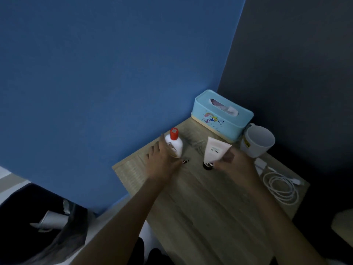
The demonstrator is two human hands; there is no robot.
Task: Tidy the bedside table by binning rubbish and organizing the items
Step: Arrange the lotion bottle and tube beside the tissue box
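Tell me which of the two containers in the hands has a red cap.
The white bottle held by the left hand, nearer the blue wall. The pale tube in the right hand stands on a black cap instead.

Home bedroom corner. Small wood-grain bedside table [210, 207] against blue painted wall [114, 73], dark wall [296, 64] at right. On top: cartoon-print tissue box [219, 119], white mug [257, 142], coiled white charger cable [280, 188], lotion bottle [174, 142], cream tube [214, 150]. Black-lined bin [28, 245] on floor at left, paper [51, 219] inside.
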